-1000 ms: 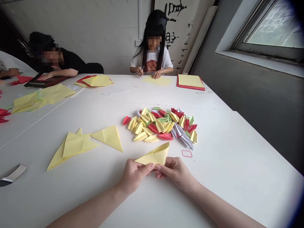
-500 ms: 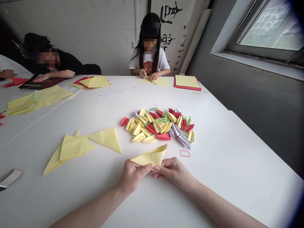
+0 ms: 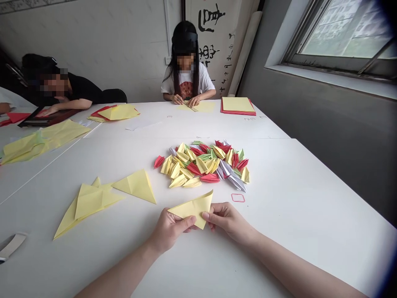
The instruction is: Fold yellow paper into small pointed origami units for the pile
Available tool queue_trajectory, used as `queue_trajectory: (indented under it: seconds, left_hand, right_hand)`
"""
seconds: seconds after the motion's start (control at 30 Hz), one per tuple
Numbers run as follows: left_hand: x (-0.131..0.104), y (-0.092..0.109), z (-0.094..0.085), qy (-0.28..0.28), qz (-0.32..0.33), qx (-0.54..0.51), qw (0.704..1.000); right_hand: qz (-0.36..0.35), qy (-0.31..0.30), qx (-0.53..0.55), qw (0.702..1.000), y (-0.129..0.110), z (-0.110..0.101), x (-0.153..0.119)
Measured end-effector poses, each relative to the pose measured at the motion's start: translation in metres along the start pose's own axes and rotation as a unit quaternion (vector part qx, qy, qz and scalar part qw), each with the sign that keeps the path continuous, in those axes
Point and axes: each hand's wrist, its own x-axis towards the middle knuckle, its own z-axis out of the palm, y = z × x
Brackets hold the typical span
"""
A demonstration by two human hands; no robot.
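Between my two hands is a folded sheet of yellow paper [image 3: 195, 208], raised just above the white table. My left hand [image 3: 172, 229] pinches its lower left part, thumb on the near face and fingers behind. At the right edge, my right hand [image 3: 228, 219] grips the same paper between thumb and fingers. Just beyond the paper lies a pile of small folded paper pieces [image 3: 201, 163] in yellow, red, green and pale purple. To the left rest a folded yellow triangle [image 3: 136, 186] and some overlapping creased yellow papers [image 3: 89, 200].
Across the white table [image 3: 279, 244] a person [image 3: 189, 78] holds a ruler on yellow paper. Another person [image 3: 80, 89] leans on the table at far left. A red and yellow paper stack [image 3: 238, 105] lies at the back right. A pale strap [image 3: 12, 246] sits at the left edge.
My thumbs have moved apart along the yellow paper, and its lower corner now shows between them. The paper's upper edge looks flatter. The whole view has shifted slightly.
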Motion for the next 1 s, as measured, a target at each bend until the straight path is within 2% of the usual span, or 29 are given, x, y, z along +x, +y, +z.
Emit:
queue_trajectory:
  seconds: [0.1, 0.2, 0.33, 0.43, 0.7, 0.8, 0.93, 1.0]
  left_hand:
    - [0.002, -0.003, 0.001, 0.007, -0.003, -0.001, 1.0]
    - [0.005, -0.007, 0.006, -0.001, 0.027, -0.028, 0.999]
    - [0.005, -0.007, 0.011, -0.028, 0.066, -0.07, 0.995]
    - [0.002, -0.002, 0.009, -0.052, 0.039, -0.07, 0.995]
    - [-0.002, 0.007, -0.007, -0.071, -0.055, 0.008, 0.996]
    - [0.0, 0.005, -0.012, -0.015, -0.052, 0.031, 0.998]
    - [0.006, -0.001, -0.02, 0.145, 0.01, -0.004, 0.989]
    - [0.009, -0.004, -0.023, 0.194, 0.035, -0.018, 0.98]
  right_hand:
    - [-0.024, 0.027, 0.01, 0.999, 0.003, 0.002, 0.0]
    - [-0.051, 0.047, 0.004, 0.998, 0.007, 0.005, 0.001]
    - [-0.069, 0.018, 0.019, 0.997, 0.008, 0.01, 0.0]
    - [-0.052, 0.004, 0.033, 0.998, 0.005, 0.01, -0.001]
    - [-0.015, 0.102, 0.033, 0.994, 0.008, 0.002, -0.001]
    - [-0.017, 0.118, 0.034, 0.992, 0.01, -0.001, 0.001]
    - [-0.012, 0.108, 0.006, 0.994, 0.01, 0.0, 0.001]
    - [0.0, 0.104, -0.023, 0.994, 0.009, 0.002, 0.001]
